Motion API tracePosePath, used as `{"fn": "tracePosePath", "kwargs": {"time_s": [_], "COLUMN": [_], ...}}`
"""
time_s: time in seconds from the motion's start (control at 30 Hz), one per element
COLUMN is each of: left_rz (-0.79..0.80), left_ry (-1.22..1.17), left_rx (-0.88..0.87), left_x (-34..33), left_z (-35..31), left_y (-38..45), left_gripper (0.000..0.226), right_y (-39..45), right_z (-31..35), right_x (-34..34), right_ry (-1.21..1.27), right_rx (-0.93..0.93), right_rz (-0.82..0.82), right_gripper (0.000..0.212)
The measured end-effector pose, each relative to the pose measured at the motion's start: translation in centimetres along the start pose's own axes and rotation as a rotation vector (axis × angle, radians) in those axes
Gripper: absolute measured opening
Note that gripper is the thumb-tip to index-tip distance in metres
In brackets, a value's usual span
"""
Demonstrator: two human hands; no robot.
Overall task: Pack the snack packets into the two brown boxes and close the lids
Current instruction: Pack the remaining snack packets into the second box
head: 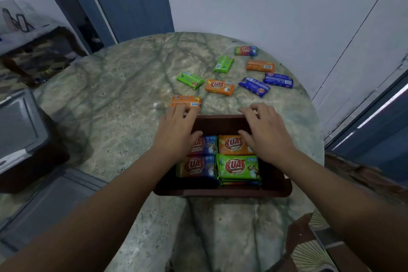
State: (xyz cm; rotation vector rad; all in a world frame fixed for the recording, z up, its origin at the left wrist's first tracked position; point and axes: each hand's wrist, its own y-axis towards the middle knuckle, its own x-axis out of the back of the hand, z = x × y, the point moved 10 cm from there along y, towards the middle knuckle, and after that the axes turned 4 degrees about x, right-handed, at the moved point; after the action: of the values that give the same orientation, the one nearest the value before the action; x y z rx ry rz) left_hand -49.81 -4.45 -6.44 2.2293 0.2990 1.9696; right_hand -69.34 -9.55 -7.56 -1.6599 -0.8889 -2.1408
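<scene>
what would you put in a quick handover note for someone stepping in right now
Left hand: on the far left edge of the open dark brown box, fingers curled over it.
Right hand: on the far right edge, thumb over the orange packet inside.
Done: four packet stacks show in the box, orange, green and two multicolour.
Left: eight packets loose on the round marble table: three orange, two green, two blue, one multicolour. The nearest orange one lies just beyond the left fingertips. Lid not closed; no second box in view.
</scene>
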Motion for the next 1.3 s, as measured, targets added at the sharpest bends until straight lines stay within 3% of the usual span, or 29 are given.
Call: {"fn": "tracePosePath", "kwargs": {"time_s": [0.07, 0.17, 0.3, 0.7, 1.3], "left_rz": [0.145, 0.307, 0.195, 0.185, 0.165], "left_ry": [0.046, 0.066, 0.07, 0.072, 0.102], "left_rx": [0.023, 0.04, 0.041, 0.177, 0.152], "left_x": [-1.7, -4.3, -4.5, -5.8, -5.6], "left_z": [0.5, 1.1, 1.5, 4.6, 4.6], "left_y": [1.7, 2.7, 3.1, 6.3, 6.1], "left_gripper": [0.063, 0.054, 0.031, 0.029, 0.034], "right_y": [1.2, 2.2, 3.0, 9.9, 10.0], "right_z": [-0.7, -1.3, -1.7, -2.7, -2.6], "right_x": [-1.7, -3.4, -3.8, -5.5, -5.6], "right_ry": [-0.026, -0.078, -0.096, -0.067, -0.134], "right_rx": [-0.043, -0.068, -0.063, 0.051, 0.065], "right_rz": [0.155, 0.289, 0.286, 0.324, 0.318], "right_gripper": [0.063, 0.046, 0.03, 0.033, 0.036]}}
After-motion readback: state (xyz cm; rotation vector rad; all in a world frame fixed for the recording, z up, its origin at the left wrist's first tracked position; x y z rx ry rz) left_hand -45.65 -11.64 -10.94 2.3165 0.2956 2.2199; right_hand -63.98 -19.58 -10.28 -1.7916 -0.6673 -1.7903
